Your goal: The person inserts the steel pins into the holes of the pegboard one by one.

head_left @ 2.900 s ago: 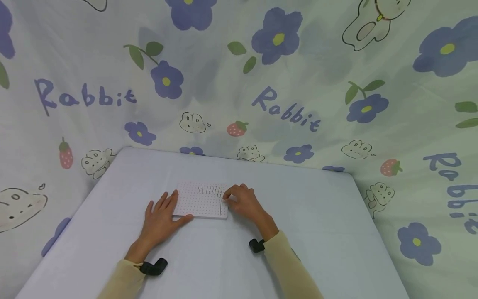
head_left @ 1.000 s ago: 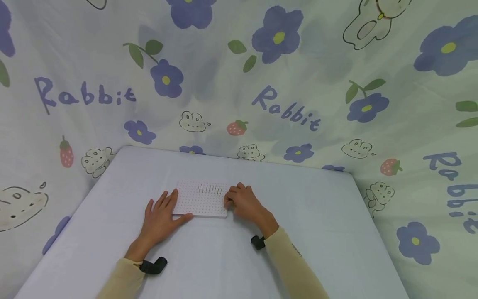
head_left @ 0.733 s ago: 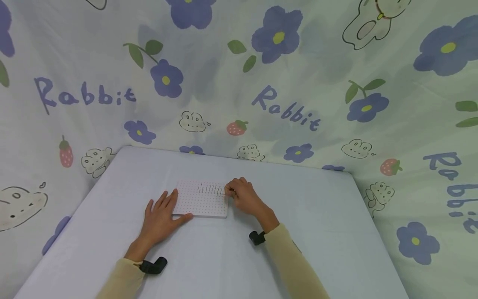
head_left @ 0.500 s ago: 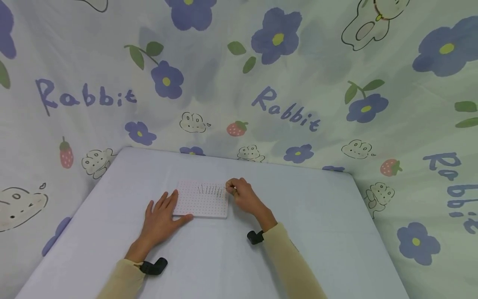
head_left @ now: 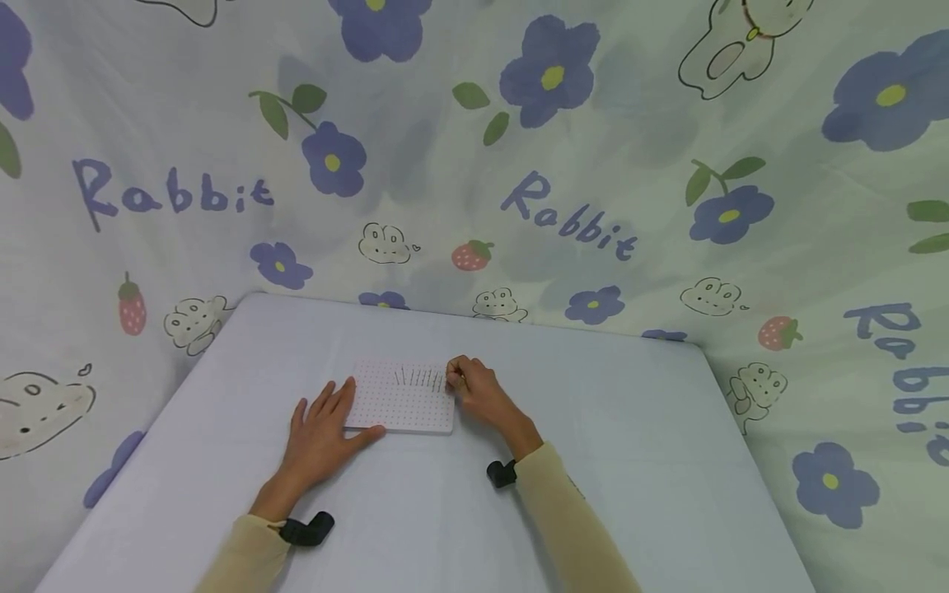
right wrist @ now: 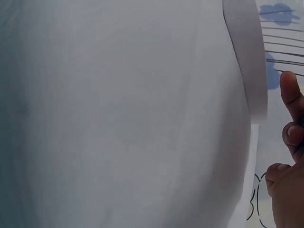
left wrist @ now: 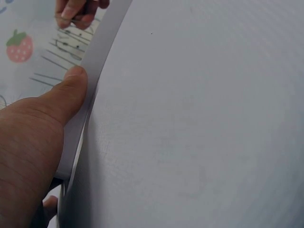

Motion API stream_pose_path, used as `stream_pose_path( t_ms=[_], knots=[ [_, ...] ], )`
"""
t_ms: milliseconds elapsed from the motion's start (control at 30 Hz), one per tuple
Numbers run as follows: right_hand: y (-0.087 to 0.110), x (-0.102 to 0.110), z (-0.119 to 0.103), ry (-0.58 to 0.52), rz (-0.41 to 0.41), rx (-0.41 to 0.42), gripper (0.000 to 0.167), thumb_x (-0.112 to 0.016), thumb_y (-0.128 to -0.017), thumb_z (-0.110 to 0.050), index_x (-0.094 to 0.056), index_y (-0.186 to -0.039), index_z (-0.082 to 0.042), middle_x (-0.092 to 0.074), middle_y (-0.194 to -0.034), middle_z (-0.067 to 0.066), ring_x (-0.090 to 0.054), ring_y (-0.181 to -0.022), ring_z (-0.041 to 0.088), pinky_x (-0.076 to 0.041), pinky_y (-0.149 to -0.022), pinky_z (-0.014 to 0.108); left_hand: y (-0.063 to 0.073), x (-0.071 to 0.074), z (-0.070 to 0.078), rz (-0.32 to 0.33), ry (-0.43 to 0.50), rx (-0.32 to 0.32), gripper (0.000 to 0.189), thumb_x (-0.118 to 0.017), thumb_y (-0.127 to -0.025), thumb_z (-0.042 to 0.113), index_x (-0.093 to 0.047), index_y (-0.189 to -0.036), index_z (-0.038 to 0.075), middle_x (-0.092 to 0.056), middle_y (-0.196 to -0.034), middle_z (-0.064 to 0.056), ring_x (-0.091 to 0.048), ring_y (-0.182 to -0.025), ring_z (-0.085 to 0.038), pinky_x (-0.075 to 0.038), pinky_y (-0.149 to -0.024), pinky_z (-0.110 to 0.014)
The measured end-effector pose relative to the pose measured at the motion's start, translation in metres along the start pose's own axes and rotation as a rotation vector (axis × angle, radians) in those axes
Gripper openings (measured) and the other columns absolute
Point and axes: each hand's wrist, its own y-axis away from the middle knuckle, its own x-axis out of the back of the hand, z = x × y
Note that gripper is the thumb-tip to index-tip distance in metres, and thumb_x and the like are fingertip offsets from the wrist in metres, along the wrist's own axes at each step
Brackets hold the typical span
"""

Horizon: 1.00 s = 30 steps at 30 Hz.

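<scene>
A white board (head_left: 400, 416) dotted with rows of small holes lies on the table. Several thin dark sticks (head_left: 418, 377) stand in a row across its back right part. My left hand (head_left: 320, 436) rests spread at the board's left side, fingers straight along that edge; its thumb (left wrist: 71, 88) presses the front edge. At the right end of the row is my right hand (head_left: 478, 391), finger and thumb pinched together. In the left wrist view a thin stick (left wrist: 71, 20) crosses its fingertips. The right wrist view shows the index fingertip (right wrist: 287, 83) beside the standing sticks.
The table (head_left: 415, 511) has a plain white cover. Behind it hangs a cloth (head_left: 437, 181) printed with flowers, rabbits and strawberries. Black wrist cameras sit on the left wrist (head_left: 307, 529) and the right wrist (head_left: 501, 473).
My right hand has moved from the board's right edge back toward the far right corner, then slightly left to the row's end. The left hand and board have stayed in place.
</scene>
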Motion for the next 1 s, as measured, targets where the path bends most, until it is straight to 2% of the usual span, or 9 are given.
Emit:
stream_pose_path(
  t_ms=[100,200,433,567,767,1000],
  knots=[
    [0.000,-0.001,-0.002,0.034,-0.004,-0.031,0.011,-0.046,-0.108,-0.022,-0.052,-0.100,-0.017,-0.062,-0.089,-0.007,-0.049,-0.091,0.014,-0.039,-0.097,0.044,0.000,0.000,0.001,0.003,-0.001,-0.002,0.108,-0.064,-0.085,0.071,-0.027,-0.158,0.000,-0.033,-0.159,-0.025,-0.021,-0.149,-0.044,-0.005,-0.116,-0.069],
    [0.000,-0.001,-0.003,0.064,-0.002,-0.050,0.011,-0.047,-0.107,-0.023,-0.052,-0.100,-0.018,-0.062,-0.089,-0.009,-0.049,-0.092,0.015,-0.036,-0.102,0.052,0.000,0.001,0.001,0.002,-0.003,-0.002,0.108,-0.064,-0.085,0.071,-0.027,-0.158,0.000,-0.033,-0.159,-0.024,-0.021,-0.150,-0.044,-0.006,-0.116,-0.069],
    [0.000,0.000,-0.005,0.113,-0.004,-0.062,0.011,-0.046,-0.107,-0.025,-0.051,-0.099,-0.021,-0.062,-0.087,-0.012,-0.048,-0.091,0.014,-0.034,-0.105,0.057,0.000,0.002,0.002,0.005,-0.005,-0.007,0.108,-0.065,-0.085,0.070,-0.027,-0.157,-0.001,-0.033,-0.159,-0.025,-0.021,-0.149,-0.044,-0.006,-0.116,-0.070],
    [0.001,0.003,-0.009,0.137,-0.020,-0.062,0.011,-0.047,-0.107,-0.025,-0.052,-0.099,-0.021,-0.062,-0.087,-0.011,-0.048,-0.090,0.014,-0.035,-0.102,0.054,0.000,0.002,0.002,0.007,-0.004,-0.008,0.108,-0.065,-0.085,0.070,-0.027,-0.157,-0.001,-0.034,-0.159,-0.024,-0.021,-0.149,-0.044,-0.006,-0.116,-0.070],
    [0.004,0.005,-0.012,0.216,-0.042,-0.061,0.010,-0.050,-0.106,-0.027,-0.055,-0.100,-0.021,-0.057,-0.085,-0.011,-0.046,-0.087,0.014,-0.036,-0.091,0.045,0.000,0.000,0.002,0.005,-0.005,-0.013,0.109,-0.064,-0.085,0.071,-0.026,-0.158,0.000,-0.033,-0.159,-0.024,-0.021,-0.150,-0.044,-0.006,-0.116,-0.069],
    [0.003,0.004,-0.012,0.305,-0.029,-0.049,0.010,-0.052,-0.106,-0.029,-0.055,-0.099,-0.022,-0.057,-0.086,-0.011,-0.046,-0.087,0.013,-0.035,-0.084,0.042,-0.002,-0.001,0.000,0.000,-0.011,-0.010,0.110,-0.061,-0.085,0.074,-0.025,-0.158,0.000,-0.032,-0.160,-0.023,-0.020,-0.150,-0.044,-0.005,-0.116,-0.069]
  ],
)
